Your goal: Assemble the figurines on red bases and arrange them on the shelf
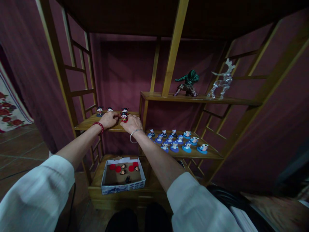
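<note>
On the left wooden shelf (pixel 84 124), my right hand (pixel 132 122) is closed around the base of a small black-haired figurine (pixel 124 116) in red and black. Close beside it, my left hand (pixel 109 120) has its fingers curled at the shelf; whether anything is in them is hidden. Behind the hands stand similar figurines: one at the far left (pixel 99 111), one partly covered by my left hand (pixel 110 109), and one just behind the held figurine (pixel 125 110).
Below, an open cardboard box (pixel 103 185) contains several figurines and red discs. Several blue and white figurines (pixel 174 146) stand on the lower right shelf (pixel 212 154). A green-clad statue (pixel 189 82) and a clear deer ornament (pixel 222 82) occupy the upper shelf. Wooden posts (pixel 172 54) divide the unit.
</note>
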`<state>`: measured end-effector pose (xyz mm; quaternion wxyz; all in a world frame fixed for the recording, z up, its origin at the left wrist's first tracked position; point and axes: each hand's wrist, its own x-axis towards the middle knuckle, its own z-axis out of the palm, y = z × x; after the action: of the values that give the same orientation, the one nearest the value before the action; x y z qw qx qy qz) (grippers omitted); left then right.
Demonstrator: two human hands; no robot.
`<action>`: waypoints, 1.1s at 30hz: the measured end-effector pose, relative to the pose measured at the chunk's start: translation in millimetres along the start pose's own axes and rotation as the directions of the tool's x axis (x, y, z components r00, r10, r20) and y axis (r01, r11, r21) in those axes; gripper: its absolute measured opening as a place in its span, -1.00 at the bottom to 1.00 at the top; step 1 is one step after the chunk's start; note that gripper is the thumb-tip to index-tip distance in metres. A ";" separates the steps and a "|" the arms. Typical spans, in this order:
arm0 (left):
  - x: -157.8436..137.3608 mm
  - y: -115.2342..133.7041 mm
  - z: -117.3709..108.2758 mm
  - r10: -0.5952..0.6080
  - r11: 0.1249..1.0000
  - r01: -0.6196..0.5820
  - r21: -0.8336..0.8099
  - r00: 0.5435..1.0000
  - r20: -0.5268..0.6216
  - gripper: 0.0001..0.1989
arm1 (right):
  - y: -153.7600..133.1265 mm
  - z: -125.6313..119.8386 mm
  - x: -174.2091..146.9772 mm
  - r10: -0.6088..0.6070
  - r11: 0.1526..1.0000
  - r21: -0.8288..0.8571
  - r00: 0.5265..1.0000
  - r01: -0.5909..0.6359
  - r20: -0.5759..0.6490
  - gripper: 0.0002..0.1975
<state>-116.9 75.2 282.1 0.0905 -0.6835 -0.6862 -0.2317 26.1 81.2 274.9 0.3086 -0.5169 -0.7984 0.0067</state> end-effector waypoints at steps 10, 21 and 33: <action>2.3 -4.0 2.4 -0.022 0.996 0.024 -0.087 0.999 0.028 -0.66 | 0.4 -0.7 0.5 -0.013 1.000 0.021 1.000 0.013 0.023 -0.62; 0.3 -4.7 3.0 -0.019 0.989 0.026 -0.142 0.999 0.049 -0.65 | 3.5 3.4 5.3 -0.022 0.997 0.073 0.999 0.019 0.046 -0.64; 7.4 -22.4 15.6 -0.185 0.907 0.126 -0.401 0.977 -0.111 -0.71 | -6.5 11.7 21.7 -0.031 0.984 0.176 0.992 0.009 0.121 -0.62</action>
<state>-136.2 89.7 267.3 -0.0167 -0.6120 -0.6698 -0.4202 8.9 99.8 278.1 0.3032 -0.4783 -0.8174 0.1056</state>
